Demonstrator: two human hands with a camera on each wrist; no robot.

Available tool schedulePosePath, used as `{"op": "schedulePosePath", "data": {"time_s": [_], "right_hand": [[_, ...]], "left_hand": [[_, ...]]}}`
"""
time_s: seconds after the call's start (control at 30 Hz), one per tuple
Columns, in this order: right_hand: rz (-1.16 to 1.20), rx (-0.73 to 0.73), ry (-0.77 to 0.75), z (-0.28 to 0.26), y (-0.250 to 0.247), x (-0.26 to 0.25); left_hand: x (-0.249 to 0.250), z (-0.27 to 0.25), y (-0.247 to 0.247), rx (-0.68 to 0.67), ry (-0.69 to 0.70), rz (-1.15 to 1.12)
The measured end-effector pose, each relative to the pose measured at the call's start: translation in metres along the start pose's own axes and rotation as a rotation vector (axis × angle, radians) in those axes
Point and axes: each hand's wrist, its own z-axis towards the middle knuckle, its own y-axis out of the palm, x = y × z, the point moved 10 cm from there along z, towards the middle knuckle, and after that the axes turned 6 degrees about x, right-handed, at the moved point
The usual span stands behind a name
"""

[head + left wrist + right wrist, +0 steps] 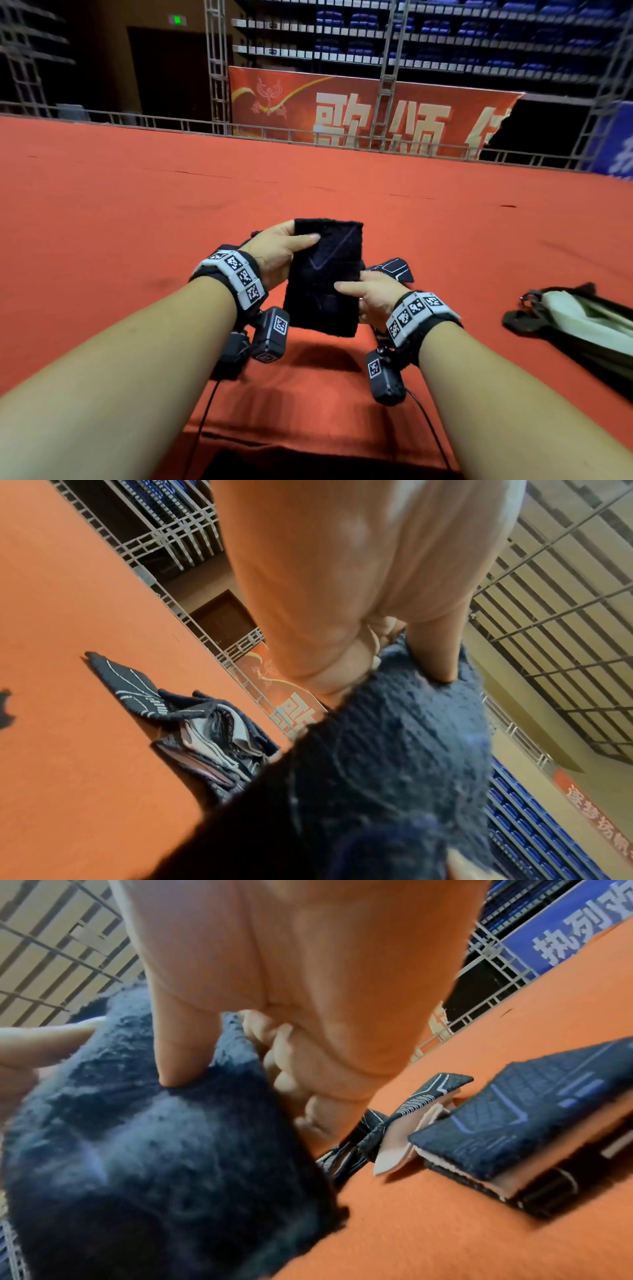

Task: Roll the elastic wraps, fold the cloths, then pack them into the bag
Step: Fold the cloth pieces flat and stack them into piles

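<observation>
Held upright above the red table [137, 205]: a dark cloth [325, 277], pinched at its top corner by the left hand [279, 251] and at its lower right edge by the right hand [371, 294]. Lying just behind, patterned wraps [514, 1123], seemingly folded; off to the right, the bag [579, 318].

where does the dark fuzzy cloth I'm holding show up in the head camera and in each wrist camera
Head: the dark cloth is at centre, held up between the left hand and right hand.
Left wrist: it fills the lower right, under the thumb.
Right wrist: it fills the lower left, under the thumb.
Shared landmark: the patterned wraps on the orange surface.
</observation>
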Motion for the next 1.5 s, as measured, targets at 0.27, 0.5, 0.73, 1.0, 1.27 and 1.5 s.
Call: {"op": "schedulePosePath", "data": {"time_s": [0.27, 0.5, 0.73, 1.0, 1.27, 1.5], "right_hand": [[-0.46, 0.171, 0.181, -0.022, -0.051, 0.073], [-0.484, 0.141, 0.202, -0.024, -0.065, 0.116], [-0.52, 0.083, 0.235, -0.017, -0.064, 0.125], [-0.373, 0.016, 0.185, -0.025, -0.062, 0.123], [-0.311, 0.085, 0.194, -0.025, -0.062, 0.123], [-0.47, 0.044, 0.183, -0.021, -0.063, 0.121]], "left_hand": [[-0.074, 0.011, -0.057, 0.214, -0.206, 0.653], [-0.149, -0.028, -0.035, -0.207, -0.308, 1.348], [-0.177, -0.027, -0.057, -0.146, -0.369, 1.208], [-0.186, -0.023, -0.064, -0.172, -0.411, 1.034], [-0.181, -0.026, -0.065, -0.087, -0.346, 0.938], [-0.187, -0.026, -0.077, 0.026, -0.414, 0.881]]}}
